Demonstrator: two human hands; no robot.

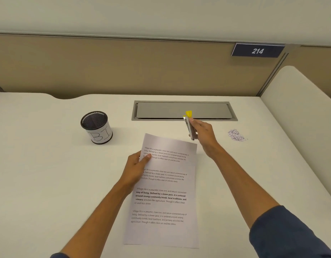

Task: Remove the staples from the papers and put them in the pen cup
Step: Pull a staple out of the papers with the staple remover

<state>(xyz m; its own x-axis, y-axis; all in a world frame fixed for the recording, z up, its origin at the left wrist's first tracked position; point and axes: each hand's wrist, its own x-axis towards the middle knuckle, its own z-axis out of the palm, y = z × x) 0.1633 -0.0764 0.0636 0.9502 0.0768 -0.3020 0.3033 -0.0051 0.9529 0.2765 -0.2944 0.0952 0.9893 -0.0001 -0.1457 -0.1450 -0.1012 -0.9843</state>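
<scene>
Left hand (136, 167) pinches the papers (163, 194) on the worktop (49, 174); right hand (203, 134) grips a yellow-tipped staple remover (189, 125) just above the top edge. Mesh pen cup (96, 127) sits left, contents unseeable; extraction looks not yet begun.

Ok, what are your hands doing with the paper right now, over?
Left hand holds the papers by their left edge. Right hand grips the staple tool, off the page. Pen cup stands far left, nothing in the way.
</scene>
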